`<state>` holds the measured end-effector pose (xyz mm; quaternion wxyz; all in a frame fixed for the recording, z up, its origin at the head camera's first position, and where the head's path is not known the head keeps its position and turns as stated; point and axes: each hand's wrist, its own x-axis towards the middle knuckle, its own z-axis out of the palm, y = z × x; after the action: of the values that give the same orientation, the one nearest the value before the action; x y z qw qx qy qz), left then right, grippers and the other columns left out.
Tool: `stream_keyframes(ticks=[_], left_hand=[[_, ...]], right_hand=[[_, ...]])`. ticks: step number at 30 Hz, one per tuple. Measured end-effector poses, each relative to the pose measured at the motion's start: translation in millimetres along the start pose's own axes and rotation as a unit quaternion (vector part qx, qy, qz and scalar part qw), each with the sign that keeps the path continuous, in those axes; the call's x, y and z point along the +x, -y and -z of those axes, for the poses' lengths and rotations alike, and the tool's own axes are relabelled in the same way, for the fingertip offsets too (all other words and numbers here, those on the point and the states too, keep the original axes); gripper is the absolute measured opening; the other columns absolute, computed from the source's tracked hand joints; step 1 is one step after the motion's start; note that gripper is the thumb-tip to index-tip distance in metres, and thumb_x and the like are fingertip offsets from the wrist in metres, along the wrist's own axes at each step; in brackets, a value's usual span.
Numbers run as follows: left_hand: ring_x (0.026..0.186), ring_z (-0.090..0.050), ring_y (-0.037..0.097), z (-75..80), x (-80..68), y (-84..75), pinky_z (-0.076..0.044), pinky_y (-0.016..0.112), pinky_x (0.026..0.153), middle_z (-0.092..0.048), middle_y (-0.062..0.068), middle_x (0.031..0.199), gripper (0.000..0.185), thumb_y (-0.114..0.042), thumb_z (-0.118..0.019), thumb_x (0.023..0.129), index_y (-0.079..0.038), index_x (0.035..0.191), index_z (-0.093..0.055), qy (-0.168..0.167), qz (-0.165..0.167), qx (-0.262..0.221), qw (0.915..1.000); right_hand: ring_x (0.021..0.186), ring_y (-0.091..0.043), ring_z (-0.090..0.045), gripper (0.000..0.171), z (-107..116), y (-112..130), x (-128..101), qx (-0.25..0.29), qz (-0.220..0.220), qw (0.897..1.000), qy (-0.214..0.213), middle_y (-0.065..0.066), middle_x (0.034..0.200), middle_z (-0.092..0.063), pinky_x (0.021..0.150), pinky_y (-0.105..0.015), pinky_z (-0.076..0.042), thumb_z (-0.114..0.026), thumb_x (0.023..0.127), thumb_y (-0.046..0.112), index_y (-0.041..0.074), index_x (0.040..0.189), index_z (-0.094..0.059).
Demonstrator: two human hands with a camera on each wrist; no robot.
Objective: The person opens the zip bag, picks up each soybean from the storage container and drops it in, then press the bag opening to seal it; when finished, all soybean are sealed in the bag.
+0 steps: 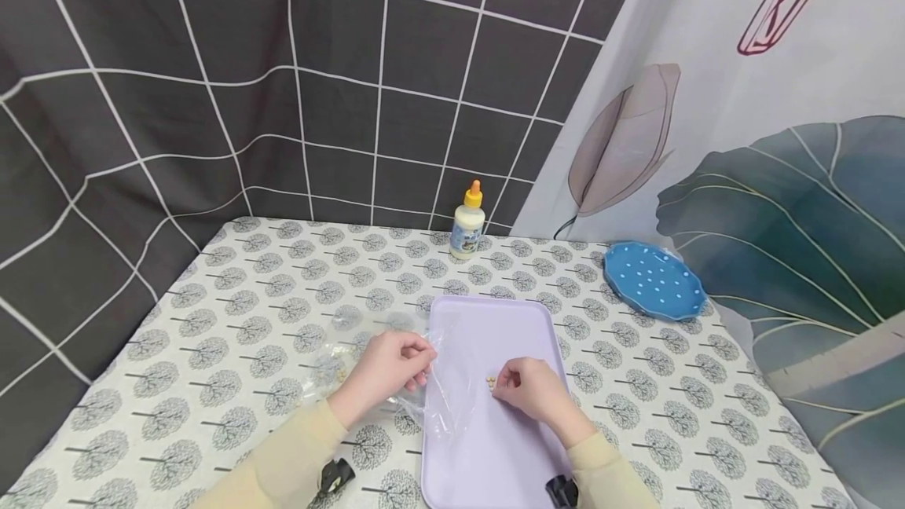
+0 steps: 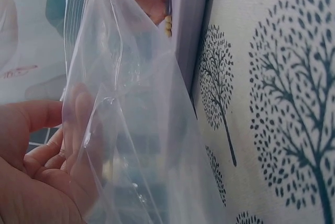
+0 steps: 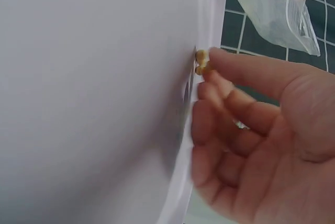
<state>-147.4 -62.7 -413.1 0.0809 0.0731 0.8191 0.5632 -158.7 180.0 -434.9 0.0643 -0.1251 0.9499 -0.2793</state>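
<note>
In the head view my left hand pinches the rim of a clear zip bag, which hangs partly over the left edge of a lilac tray. A few yellowish pieces show faintly in the part of the bag on the table. The left wrist view has thumb and fingers at the edge of the bag. My right hand is low over the tray beside several small yellow bean-like pieces. Close up, the fingertips of the right hand pinch one yellow bean-like piece, with others touching close by.
A glue-type bottle with a yellow and orange cap stands at the back of the table. To the right lies a blue dotted plate. A tree-print cloth covers the table, and a dark checked curtain hangs behind.
</note>
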Motion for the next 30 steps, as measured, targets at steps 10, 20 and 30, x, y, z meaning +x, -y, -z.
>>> stream_keyframes(ticks=[10, 20, 30], left_hand=[[0.058, -0.06, 0.013, -0.8, 1.0, -2.9, -0.055, 0.022, 0.052, -0.064, 0.004, 0.071, 0.015, -0.015, -0.063, 0.09, -0.001, 0.095, -0.066, -0.001, -0.004, 0.006, 1.0], [0.057, -0.061, 0.015, -2.1, 1.4, -1.6, -0.056, 0.023, 0.051, -0.065, 0.004, 0.07, 0.016, -0.016, -0.063, 0.09, -0.001, 0.095, -0.066, 0.001, -0.001, 0.007, 1.0], [0.057, -0.061, 0.013, -3.9, 1.0, -1.0, -0.056, 0.022, 0.051, -0.064, 0.002, 0.07, 0.014, -0.016, -0.064, 0.09, -0.002, 0.094, -0.067, -0.002, -0.01, 0.003, 0.9999]], right_hand=[[0.053, -0.004, -0.047, 0.007, 8, 14, -1, 0.071, 0.033, 0.993, -0.092, 0.01, 0.06, -0.053, 0.049, -0.019, -0.044, -0.074, 0.08, 0.013, 0.016, 0.079, -0.068], [0.067, -0.001, -0.054, 0.009, 6, 30, -4, 0.108, 0.137, 0.982, -0.078, 0.015, 0.066, -0.056, 0.063, -0.021, -0.052, -0.076, 0.079, 0.015, 0.018, 0.086, -0.069], [0.06, 0.001, -0.049, 0.009, 0, 33, -3, 0.114, 0.168, 0.977, -0.066, 0.011, 0.065, -0.056, 0.053, -0.018, -0.049, -0.074, 0.081, 0.015, 0.012, 0.088, -0.071]])
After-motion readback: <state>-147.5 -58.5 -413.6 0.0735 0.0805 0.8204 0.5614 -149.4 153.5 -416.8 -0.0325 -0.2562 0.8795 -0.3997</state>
